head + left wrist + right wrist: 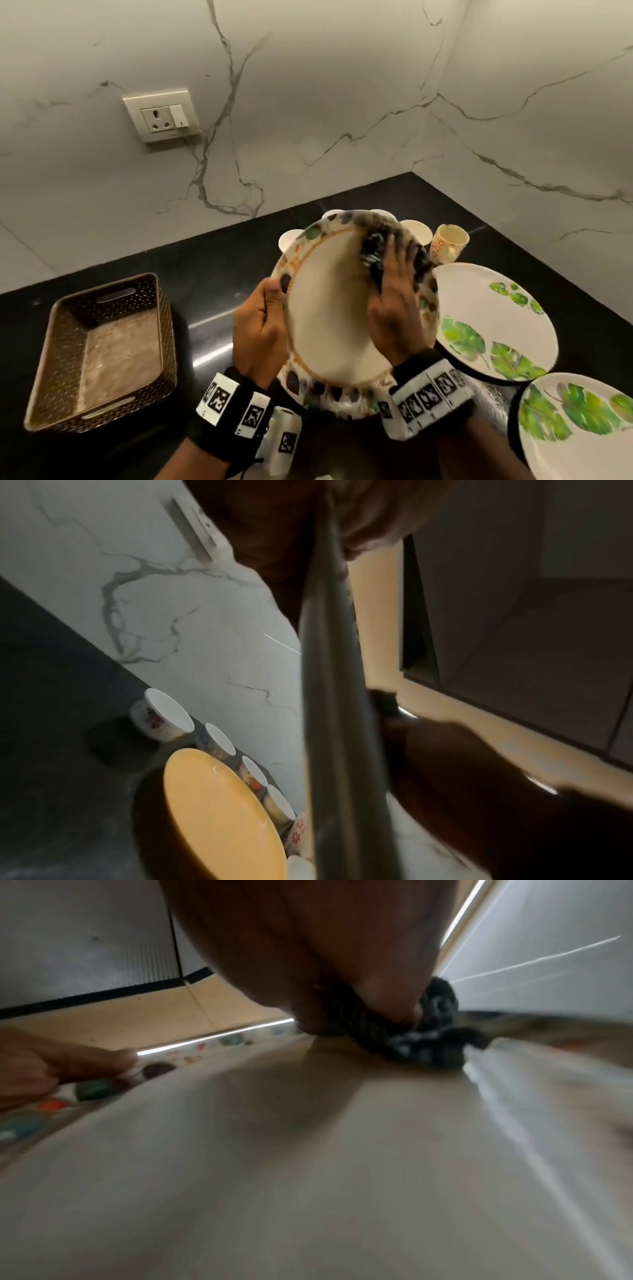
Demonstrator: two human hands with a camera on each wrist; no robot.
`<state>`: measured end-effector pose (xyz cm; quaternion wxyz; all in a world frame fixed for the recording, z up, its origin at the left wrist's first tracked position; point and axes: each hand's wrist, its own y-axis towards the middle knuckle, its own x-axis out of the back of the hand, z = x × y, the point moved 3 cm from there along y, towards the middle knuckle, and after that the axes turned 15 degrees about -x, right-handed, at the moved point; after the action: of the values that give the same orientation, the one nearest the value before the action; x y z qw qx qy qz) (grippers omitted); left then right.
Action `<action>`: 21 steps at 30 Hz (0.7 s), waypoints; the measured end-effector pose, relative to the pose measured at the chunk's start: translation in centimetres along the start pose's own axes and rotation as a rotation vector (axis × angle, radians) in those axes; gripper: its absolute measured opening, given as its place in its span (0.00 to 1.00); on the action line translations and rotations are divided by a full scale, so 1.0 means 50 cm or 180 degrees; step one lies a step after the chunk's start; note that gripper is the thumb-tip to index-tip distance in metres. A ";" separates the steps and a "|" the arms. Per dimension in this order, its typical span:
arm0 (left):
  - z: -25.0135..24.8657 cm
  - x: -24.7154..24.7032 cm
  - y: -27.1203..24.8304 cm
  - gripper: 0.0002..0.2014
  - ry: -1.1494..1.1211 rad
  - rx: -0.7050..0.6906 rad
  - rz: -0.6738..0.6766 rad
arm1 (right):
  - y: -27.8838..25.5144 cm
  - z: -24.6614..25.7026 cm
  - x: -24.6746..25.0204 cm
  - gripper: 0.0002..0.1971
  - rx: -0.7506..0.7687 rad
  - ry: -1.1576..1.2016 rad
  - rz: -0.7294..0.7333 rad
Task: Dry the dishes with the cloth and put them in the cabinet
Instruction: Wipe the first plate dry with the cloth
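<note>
A large cream plate point(329, 308) with a rim of coloured leaves is held tilted above the black counter point(219, 260). My left hand point(263, 315) grips its left rim, thumb on the face. My right hand point(394, 291) presses a dark patterned cloth point(371, 250) against the plate's upper right face, fingers spread over the cloth. In the right wrist view the fingers bunch the cloth point(424, 1039) on the plate point(308, 1150). In the left wrist view the plate point(329, 696) shows edge-on.
Two white plates with green leaves point(493, 322) point(582, 428) lie at the right. Several cups point(448, 243) stand behind the held plate near the marble wall. A brown perforated basket point(99, 353) sits at the left. An orange plate point(219, 813) lies below beside the cups point(164, 718).
</note>
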<state>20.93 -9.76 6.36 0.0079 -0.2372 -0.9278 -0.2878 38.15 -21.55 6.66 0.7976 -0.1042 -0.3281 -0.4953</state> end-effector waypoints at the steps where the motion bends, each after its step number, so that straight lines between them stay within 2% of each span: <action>1: -0.008 -0.011 -0.003 0.19 -0.0009 -0.0074 0.0064 | -0.008 0.030 -0.012 0.38 0.0310 -0.0057 0.0018; 3: -0.011 -0.019 -0.001 0.19 -0.0101 -0.0100 -0.0001 | -0.048 0.089 -0.040 0.36 0.1113 -0.0207 0.0212; 5: 0.002 -0.007 0.006 0.17 -0.0295 -0.0011 -0.0235 | -0.100 0.111 -0.071 0.32 0.1678 -0.0304 0.0634; 8: 0.030 0.032 0.018 0.18 -0.0234 0.0346 -0.0856 | -0.152 0.060 -0.094 0.27 0.2101 -0.0277 0.1138; 10: 0.046 0.072 0.019 0.19 0.0173 0.0525 -0.1344 | -0.177 -0.003 -0.096 0.33 0.2272 -0.0355 0.1396; 13: 0.050 0.119 0.017 0.17 0.0450 0.0523 -0.1565 | -0.169 -0.087 -0.063 0.37 0.2079 -0.0529 0.1359; 16: 0.041 0.142 -0.005 0.17 0.0653 0.0502 -0.1410 | -0.096 -0.133 -0.022 0.36 0.1411 -0.0840 0.0861; 19: 0.017 0.114 -0.024 0.18 0.0687 0.0502 -0.0980 | -0.016 -0.115 -0.004 0.36 0.0610 -0.0812 0.0510; 21: 0.003 0.082 -0.033 0.17 0.0574 0.0508 -0.0824 | 0.018 -0.065 -0.007 0.36 0.0482 -0.0684 0.0434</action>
<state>16.59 -9.09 5.97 0.0727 -0.0877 -0.9660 -0.2319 40.15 -22.45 4.11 0.7952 -0.1182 -0.4402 -0.3998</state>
